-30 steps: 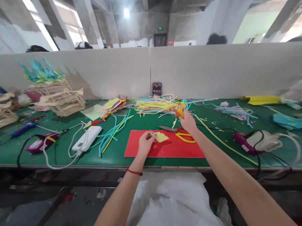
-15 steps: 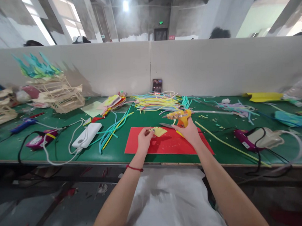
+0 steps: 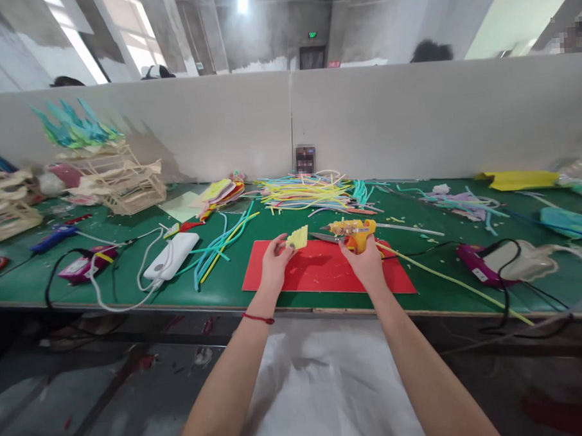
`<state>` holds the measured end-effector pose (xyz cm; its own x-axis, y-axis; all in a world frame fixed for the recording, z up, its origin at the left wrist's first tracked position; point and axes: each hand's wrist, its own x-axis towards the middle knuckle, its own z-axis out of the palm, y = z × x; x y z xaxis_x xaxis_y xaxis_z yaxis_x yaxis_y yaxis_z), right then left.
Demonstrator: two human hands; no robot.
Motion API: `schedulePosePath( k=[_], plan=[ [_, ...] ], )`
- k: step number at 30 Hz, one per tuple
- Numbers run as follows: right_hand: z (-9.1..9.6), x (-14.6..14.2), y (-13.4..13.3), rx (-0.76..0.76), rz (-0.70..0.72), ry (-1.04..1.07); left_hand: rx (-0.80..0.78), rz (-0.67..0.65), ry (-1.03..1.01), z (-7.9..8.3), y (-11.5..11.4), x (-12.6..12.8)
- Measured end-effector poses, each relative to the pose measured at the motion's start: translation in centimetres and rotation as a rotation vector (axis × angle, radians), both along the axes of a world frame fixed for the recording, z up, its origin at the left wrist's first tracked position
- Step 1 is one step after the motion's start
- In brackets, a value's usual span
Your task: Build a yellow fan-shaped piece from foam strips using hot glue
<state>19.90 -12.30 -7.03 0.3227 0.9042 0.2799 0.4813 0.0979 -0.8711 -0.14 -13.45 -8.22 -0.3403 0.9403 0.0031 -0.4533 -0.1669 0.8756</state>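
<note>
Fingertips of the left hand (image 3: pixel 272 265) pinch a ribbed yellow piece (image 3: pixel 298 237) near the far edge of a red board (image 3: pixel 317 273). The right hand's (image 3: pixel 365 265) fingers close around an orange glue gun (image 3: pixel 351 227), nozzle toward the piece. Scissors (image 3: pixel 323 237) lie partly hidden beneath; beyond, coloured strips (image 3: pixel 304 196) cover the green table (image 3: pixel 274 224).

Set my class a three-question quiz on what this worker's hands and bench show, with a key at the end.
1. Fill the gap: the right hand holds an orange ____.
2. True or false: in the picture, the white box lies to the left of the red board.
3. The left hand holds: A) a pair of scissors; B) a yellow piece; C) a blue strip.

Key: 1. glue gun; 2. true; 3. B.
</note>
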Motion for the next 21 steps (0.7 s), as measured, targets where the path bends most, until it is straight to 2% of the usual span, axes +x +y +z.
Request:
schedulePosePath(
  k=[5,10,16,21],
  plan=[
    [-0.2,0.0,0.1,0.026,-0.038,0.009,-0.128,-0.201,-0.16,1.2,-0.2,-0.3],
    [0.0,0.0,0.1,0.058,-0.024,0.0,-0.075,-0.224,-0.174,2.2,1.6,0.9],
    [0.3,-0.1,-0.2,0.064,-0.034,0.042,-0.116,-0.181,-0.042,1.1,4.0,2.6],
    [0.5,0.1,0.0,0.103,0.01,0.18,-0.051,-0.19,0.154,0.3,3.6,2.9]
  ],
)
